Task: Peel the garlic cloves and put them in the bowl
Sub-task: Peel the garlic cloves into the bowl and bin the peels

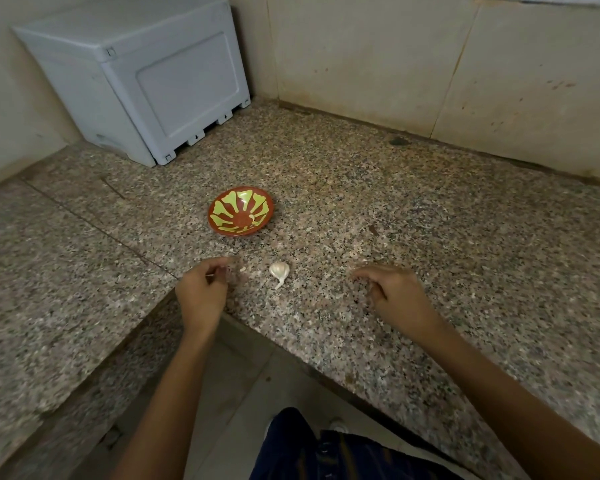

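A red bowl [240, 211] with a yellow-green petal pattern stands on the granite counter; a small pale piece lies inside near its right wall. In front of it lies a white, unpeeled piece of garlic [279, 271] with a short tail, and a tiny pale scrap [243, 269] lies to its left. My left hand [201, 291] hovers just left of the garlic with its fingers pinched, a thin pale sliver of garlic peel [210, 276] showing between them. My right hand [392, 294] hovers to the right of the garlic, fingers loosely curled and blurred, with nothing visible in it.
A grey plastic box [142, 81] stands in the back left corner against the tiled wall. The counter [413, 209] is L-shaped, and its inner edge runs diagonally beneath my forearms. A dark stain [399, 141] marks the counter near the back wall.
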